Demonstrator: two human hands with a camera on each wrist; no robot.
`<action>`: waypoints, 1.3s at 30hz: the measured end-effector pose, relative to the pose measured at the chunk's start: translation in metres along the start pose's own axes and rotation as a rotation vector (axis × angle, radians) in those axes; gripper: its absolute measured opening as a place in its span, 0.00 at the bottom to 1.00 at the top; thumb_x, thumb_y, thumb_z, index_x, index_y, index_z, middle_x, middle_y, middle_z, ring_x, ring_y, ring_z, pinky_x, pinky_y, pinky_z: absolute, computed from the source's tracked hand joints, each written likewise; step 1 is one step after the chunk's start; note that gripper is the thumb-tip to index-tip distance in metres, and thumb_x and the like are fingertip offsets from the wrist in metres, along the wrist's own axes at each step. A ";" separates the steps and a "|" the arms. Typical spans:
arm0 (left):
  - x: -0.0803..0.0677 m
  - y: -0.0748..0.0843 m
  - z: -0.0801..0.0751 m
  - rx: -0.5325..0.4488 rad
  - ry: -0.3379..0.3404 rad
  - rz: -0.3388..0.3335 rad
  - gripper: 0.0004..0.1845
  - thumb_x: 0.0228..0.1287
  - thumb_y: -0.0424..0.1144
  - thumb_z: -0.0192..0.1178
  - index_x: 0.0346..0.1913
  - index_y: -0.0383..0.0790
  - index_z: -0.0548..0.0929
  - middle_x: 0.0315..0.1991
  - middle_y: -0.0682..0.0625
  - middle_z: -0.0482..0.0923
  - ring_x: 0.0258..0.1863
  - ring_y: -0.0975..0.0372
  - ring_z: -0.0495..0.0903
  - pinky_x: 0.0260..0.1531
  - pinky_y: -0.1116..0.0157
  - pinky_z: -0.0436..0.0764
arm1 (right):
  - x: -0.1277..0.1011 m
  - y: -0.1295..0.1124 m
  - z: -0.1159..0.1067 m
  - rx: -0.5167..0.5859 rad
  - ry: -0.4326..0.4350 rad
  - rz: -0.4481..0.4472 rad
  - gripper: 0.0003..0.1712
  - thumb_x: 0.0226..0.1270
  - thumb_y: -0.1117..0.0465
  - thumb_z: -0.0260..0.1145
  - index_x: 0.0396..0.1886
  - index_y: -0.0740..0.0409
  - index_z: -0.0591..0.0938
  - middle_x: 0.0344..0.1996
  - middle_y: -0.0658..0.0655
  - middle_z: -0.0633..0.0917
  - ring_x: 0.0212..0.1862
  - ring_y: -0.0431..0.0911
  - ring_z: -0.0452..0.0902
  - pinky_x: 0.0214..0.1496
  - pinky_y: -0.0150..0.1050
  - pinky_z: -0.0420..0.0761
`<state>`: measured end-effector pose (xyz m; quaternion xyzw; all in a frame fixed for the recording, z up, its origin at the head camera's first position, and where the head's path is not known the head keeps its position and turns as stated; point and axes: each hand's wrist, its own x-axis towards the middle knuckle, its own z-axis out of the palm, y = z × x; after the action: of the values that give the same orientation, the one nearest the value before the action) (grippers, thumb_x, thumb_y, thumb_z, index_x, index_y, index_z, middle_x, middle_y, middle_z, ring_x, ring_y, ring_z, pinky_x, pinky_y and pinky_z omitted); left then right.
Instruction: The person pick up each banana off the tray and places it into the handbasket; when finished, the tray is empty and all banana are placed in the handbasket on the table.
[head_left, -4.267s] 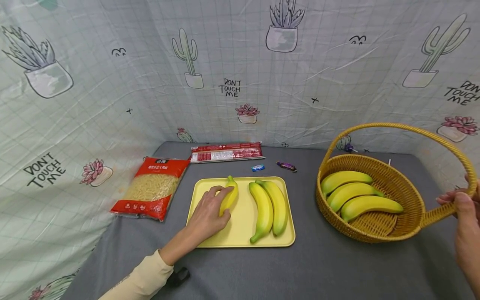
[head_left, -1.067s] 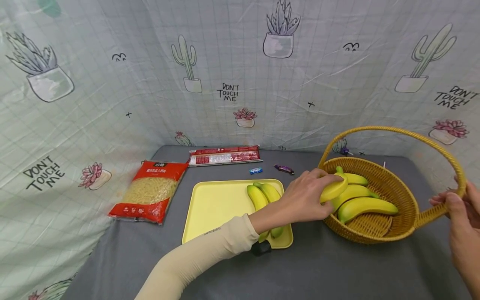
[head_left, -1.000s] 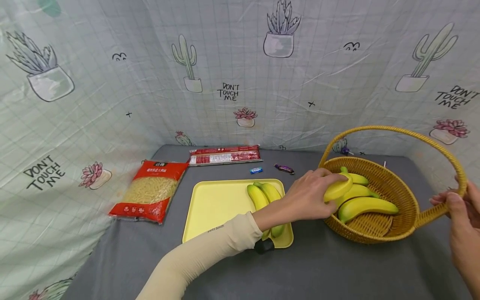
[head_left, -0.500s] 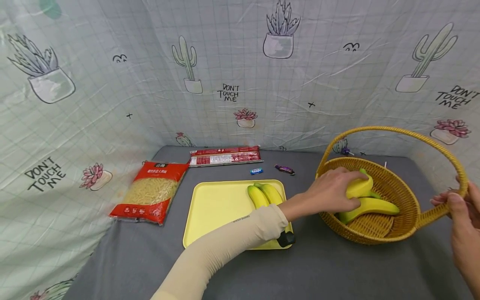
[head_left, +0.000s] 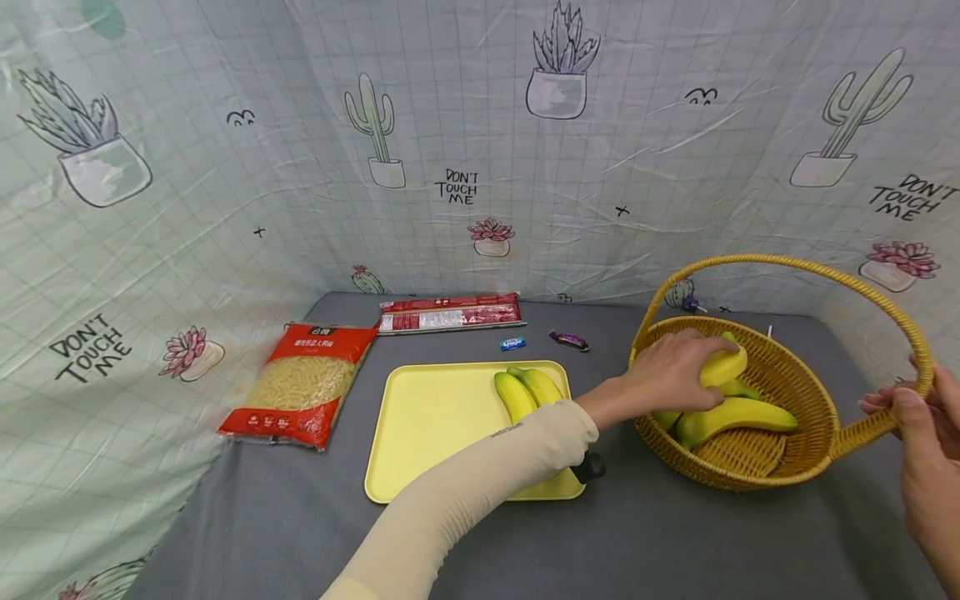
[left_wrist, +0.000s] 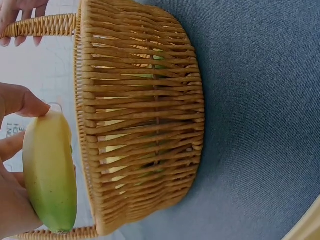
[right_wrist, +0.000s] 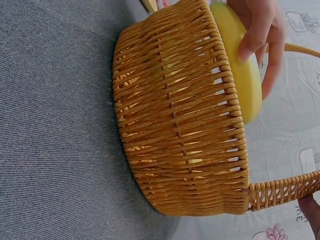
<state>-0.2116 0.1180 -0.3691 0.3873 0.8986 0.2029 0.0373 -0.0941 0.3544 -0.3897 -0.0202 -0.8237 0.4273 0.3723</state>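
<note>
My left hand (head_left: 671, 371) reaches over the rim of a woven yellow basket (head_left: 813, 433) and grips a yellow-green banana (head_left: 723, 365) (left_wrist: 49, 175) (right_wrist: 245, 75) just above the bananas lying inside (head_left: 738, 414). My right hand (head_left: 918, 425) holds the basket's arched handle (head_left: 780, 262) at its right base. Two more bananas (head_left: 525, 390) lie on a yellow tray (head_left: 435, 425) left of the basket, partly hidden by my left sleeve. The left wrist view shows the basket's side (left_wrist: 140, 120) with the held banana at its rim.
A red bag of pasta (head_left: 303, 383) lies left of the tray. A long red packet (head_left: 450, 312) and two small wrapped candies (head_left: 513, 342) (head_left: 568, 339) lie behind it. A cactus-print sheet walls the grey table (head_left: 637, 533) on three sides.
My left hand took a banana from the tray, carried it right and now holds it lower inside the basket. The right hand has stayed on the handle.
</note>
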 end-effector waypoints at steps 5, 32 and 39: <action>-0.001 0.006 0.005 -0.005 -0.037 0.005 0.34 0.69 0.50 0.68 0.78 0.63 0.73 0.60 0.64 0.74 0.42 0.72 0.68 0.34 0.74 0.66 | -0.001 0.000 0.001 0.001 0.002 0.000 0.25 0.87 0.65 0.50 0.78 0.56 0.72 0.41 0.37 0.78 0.42 0.26 0.78 0.49 0.17 0.72; -0.038 0.003 -0.008 -0.027 -0.026 0.182 0.33 0.71 0.47 0.65 0.78 0.59 0.72 0.72 0.62 0.69 0.66 0.74 0.66 0.59 0.75 0.65 | -0.002 0.000 0.001 -0.006 0.007 0.000 0.25 0.87 0.65 0.51 0.78 0.56 0.73 0.42 0.36 0.78 0.42 0.26 0.77 0.48 0.16 0.71; -0.076 -0.028 -0.027 -0.077 0.104 0.214 0.34 0.70 0.48 0.68 0.77 0.53 0.74 0.70 0.54 0.72 0.64 0.67 0.70 0.60 0.72 0.66 | -0.001 0.000 0.000 -0.010 0.009 0.019 0.25 0.86 0.65 0.51 0.77 0.56 0.74 0.42 0.36 0.79 0.43 0.26 0.78 0.49 0.16 0.72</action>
<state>-0.1835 0.0374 -0.3627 0.4683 0.8443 0.2599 -0.0165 -0.0936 0.3539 -0.3909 -0.0319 -0.8240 0.4265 0.3717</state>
